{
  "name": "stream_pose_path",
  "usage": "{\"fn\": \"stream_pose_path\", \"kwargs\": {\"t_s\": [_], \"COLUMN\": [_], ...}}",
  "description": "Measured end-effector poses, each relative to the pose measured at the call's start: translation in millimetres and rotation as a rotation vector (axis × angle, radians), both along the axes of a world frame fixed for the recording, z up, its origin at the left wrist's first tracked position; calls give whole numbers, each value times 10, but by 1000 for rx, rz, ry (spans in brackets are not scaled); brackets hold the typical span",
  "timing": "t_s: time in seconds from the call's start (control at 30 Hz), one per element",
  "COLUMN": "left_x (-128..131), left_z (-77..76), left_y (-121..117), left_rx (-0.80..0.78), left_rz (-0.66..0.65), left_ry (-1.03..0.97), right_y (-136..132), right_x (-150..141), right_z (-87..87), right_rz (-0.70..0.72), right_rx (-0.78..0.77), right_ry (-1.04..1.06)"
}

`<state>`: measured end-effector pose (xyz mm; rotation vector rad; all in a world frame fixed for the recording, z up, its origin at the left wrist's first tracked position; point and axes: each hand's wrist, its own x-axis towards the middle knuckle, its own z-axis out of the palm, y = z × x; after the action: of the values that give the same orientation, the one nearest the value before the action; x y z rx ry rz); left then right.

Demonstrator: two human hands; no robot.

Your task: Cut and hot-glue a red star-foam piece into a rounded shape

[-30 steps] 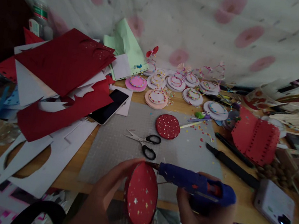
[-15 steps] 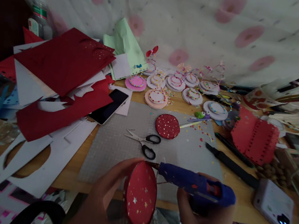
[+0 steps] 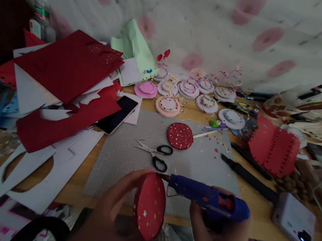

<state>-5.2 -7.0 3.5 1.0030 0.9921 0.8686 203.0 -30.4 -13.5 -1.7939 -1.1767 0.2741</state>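
Low at the front of the table, my left hand (image 3: 114, 216) is closed around a round red paper piece (image 3: 150, 208) with gold and silver stars, tilted on its edge. My right hand (image 3: 218, 234) grips a blue glue gun (image 3: 204, 194), whose nozzle reaches the upper rim of the red piece. Whether glue is coming out I cannot tell. Beyond my hands, a pair of black-handled scissors (image 3: 155, 150) lies spread on the grey cutting mat (image 3: 126, 176). A second starry red disc (image 3: 180, 136), with a pale stick at its side, lies behind the scissors.
Stacked paper sheets (image 3: 70, 67) and a phone (image 3: 118, 114) occupy the left. Several small beaded paper discs (image 3: 189, 88) stand at the back. On the right are a punched red card (image 3: 273, 147), a black strap-like piece (image 3: 247, 179) and a white device (image 3: 294, 221) with a cable.
The red starry piece has turned slightly and shows a narrower face. My right hand has shifted a little left with the glue gun. The table items stay put.
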Motion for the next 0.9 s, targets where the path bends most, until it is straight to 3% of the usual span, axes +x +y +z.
{"fn": "stream_pose_path", "kwargs": {"t_s": [0.4,0.67,0.9], "left_x": [2,1,-10], "left_z": [2,-13,-18], "left_y": [28,18,38], "left_rx": [0,-8,-22], "left_rz": [-8,-24,-17], "left_ry": [-8,-37,-35], "right_y": [22,27,58], "right_x": [-37,10,-10], "right_z": [30,44,50], "right_rz": [-17,-43,-38], "right_rx": [5,-77,-8], "right_ry": [40,48,22]}}
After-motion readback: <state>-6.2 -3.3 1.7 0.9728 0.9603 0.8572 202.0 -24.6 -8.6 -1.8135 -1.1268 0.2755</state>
